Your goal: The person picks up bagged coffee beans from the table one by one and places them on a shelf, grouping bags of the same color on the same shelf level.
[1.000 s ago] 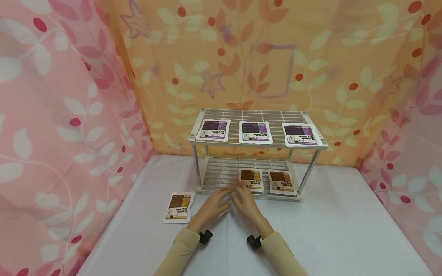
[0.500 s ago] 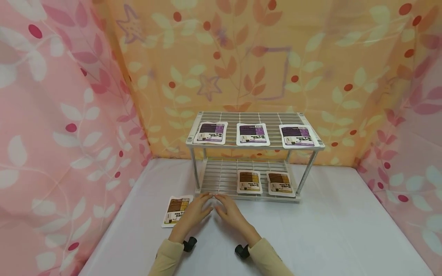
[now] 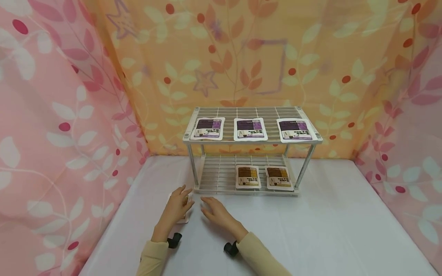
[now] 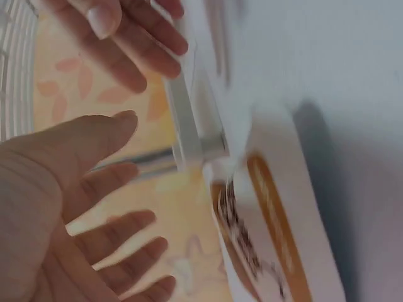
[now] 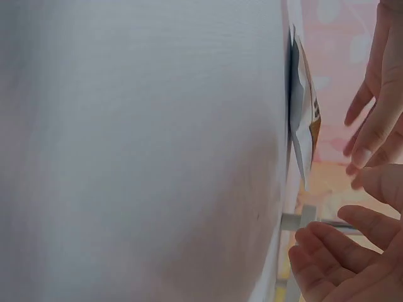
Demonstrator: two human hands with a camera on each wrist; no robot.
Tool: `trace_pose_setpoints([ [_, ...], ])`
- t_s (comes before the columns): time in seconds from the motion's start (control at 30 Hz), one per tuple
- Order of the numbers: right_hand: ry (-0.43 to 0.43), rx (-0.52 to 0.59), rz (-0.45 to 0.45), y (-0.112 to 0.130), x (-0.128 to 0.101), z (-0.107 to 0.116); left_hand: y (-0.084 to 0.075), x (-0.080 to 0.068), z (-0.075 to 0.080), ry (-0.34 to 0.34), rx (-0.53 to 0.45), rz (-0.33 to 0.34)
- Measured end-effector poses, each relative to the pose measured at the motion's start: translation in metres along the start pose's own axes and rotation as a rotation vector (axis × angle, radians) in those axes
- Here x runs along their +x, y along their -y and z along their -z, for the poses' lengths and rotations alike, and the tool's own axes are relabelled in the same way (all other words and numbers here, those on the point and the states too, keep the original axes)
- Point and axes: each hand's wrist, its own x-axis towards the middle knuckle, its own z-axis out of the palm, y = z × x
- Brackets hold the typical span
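A flat white pouch with a brown and yellow label (image 4: pixel 274 214) lies on the table, left of the rack. My left hand (image 3: pixel 175 206) hovers over it with fingers spread and covers most of it in the head view; the left wrist view shows a gap between those fingers and the pouch. Just right of it is my right hand (image 3: pixel 218 213), fingers loosely extended, holding nothing, in front of the rack's left front corner. Two like pouches, one in the middle (image 3: pixel 248 177) and one at the right (image 3: pixel 278 178), rest on the lower shelf (image 3: pixel 216 180).
A two-tier white wire rack (image 3: pixel 228 111) stands toward the back of the table. Its top carries three purple-labelled pouches, left (image 3: pixel 208 128), middle (image 3: pixel 250 129) and right (image 3: pixel 295 130). White cloth (image 3: pixel 331 214) covers the table, with patterned curtains (image 3: pixel 269 61) behind and at both sides.
Both hands have moved left and away from the rack's lower shelf. They have come apart, and the left hand is now over the pouch on the table.
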Motion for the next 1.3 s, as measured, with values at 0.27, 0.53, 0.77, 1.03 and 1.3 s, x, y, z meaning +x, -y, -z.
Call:
trace_pose_setpoints([
  [0.27,0.101,0.032,-0.017,0.003,0.008,-0.008,0.017,-0.008,0.014,0.056,0.075,0.268],
  [0.53,0.159,0.08,-0.051,0.008,0.015,-0.017,0.022,-0.019,0.02,0.084,0.127,0.427],
  [0.77,0.216,0.118,-0.031,0.015,0.017,-0.03,0.025,-0.025,0.019,0.125,0.131,0.418],
  [1.03,0.227,0.14,-0.049,0.021,0.014,-0.033,0.03,-0.028,0.016,0.132,0.049,0.4],
  [1.3,0.19,0.148,-0.045,0.025,0.008,-0.032,0.027,-0.033,0.019,0.131,-0.035,0.406],
])
